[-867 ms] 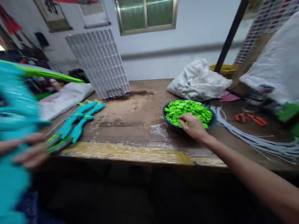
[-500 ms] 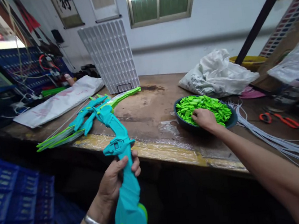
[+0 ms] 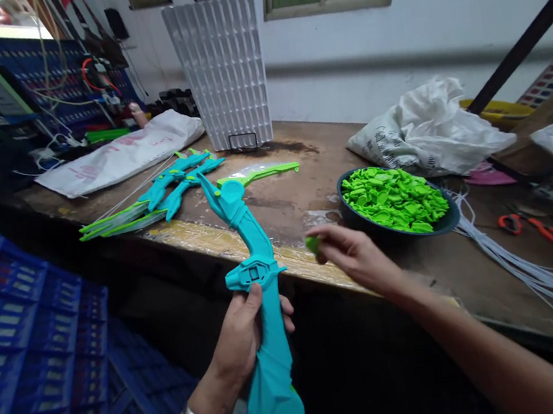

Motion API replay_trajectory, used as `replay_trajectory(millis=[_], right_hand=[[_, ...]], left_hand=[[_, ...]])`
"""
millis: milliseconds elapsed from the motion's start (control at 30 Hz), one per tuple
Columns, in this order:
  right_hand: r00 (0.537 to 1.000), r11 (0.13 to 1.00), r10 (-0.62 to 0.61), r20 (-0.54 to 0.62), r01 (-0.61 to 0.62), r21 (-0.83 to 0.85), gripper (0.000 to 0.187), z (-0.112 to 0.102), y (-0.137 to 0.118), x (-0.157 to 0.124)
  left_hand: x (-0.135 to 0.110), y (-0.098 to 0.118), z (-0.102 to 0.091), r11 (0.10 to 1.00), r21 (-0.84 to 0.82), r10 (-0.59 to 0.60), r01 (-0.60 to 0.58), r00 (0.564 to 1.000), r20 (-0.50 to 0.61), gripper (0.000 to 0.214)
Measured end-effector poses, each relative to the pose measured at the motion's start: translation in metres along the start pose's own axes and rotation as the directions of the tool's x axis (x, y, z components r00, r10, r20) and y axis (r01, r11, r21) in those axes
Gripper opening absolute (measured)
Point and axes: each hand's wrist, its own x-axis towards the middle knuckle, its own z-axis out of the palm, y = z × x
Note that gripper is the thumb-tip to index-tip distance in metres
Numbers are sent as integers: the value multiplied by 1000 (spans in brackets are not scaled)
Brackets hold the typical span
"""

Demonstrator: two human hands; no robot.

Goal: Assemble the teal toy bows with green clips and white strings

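Observation:
My left hand (image 3: pixel 244 328) is wrapped round the middle of a turquoise toy bow (image 3: pixel 268 305) with bright green limbs. The bow stands nearly upright in front of me, its upper limb reaching over the table edge and its lower end cut off by the view. A raised mount with a square recess faces me just above my thumb. To the right of the bow, my right hand (image 3: pixel 353 255) pinches a small green plastic piece (image 3: pixel 313 244). Behind that hand, a dark bowl (image 3: pixel 395 229) holds a heap of similar green pieces (image 3: pixel 391 196).
More turquoise and green bows (image 3: pixel 168 187) lie at the table's left. A white sack (image 3: pixel 123 152), a ribbed panel (image 3: pixel 224 72) and a bulging white bag (image 3: pixel 428 131) are behind. White cords (image 3: pixel 520 264) and red-handled pliers (image 3: pixel 552 233) lie right; blue crates (image 3: pixel 37 350) stand lower left.
My right hand has left the bowl and moved left toward the bow with a green piece in its fingers. My left hand still holds the bow; the view has shifted.

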Motion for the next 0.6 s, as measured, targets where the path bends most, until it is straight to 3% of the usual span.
replay_trajectory(millis=[67, 167, 300, 400, 500, 600], right_hand=[[991, 996, -72, 112, 66, 53, 26, 19, -25, -9], [979, 993, -119, 166, 114, 39, 33, 31, -47, -17], [979, 995, -100, 179, 96, 31, 27, 26, -54, -21], [974, 985, -123, 191, 142, -92, 18, 19, -58, -23], [964, 949, -164, 207, 211, -232, 23, 12, -65, -24], [954, 928, -206, 216, 260, -265, 29, 7, -72, -24]], left_hand=[[-4, -2, 2, 1000, 3, 18, -18, 999, -51, 47], [-11, -6, 3, 996, 19, 83, -83, 996, -16, 45], [-18, -8, 6, 993, 76, 85, -85, 996, -9, 41], [-18, -3, 7, 990, 120, 79, -78, 997, -4, 39], [-10, 10, 5, 980, 164, 106, -114, 993, 56, 38], [3, 30, -2, 968, 208, 111, -138, 984, 138, 36]])
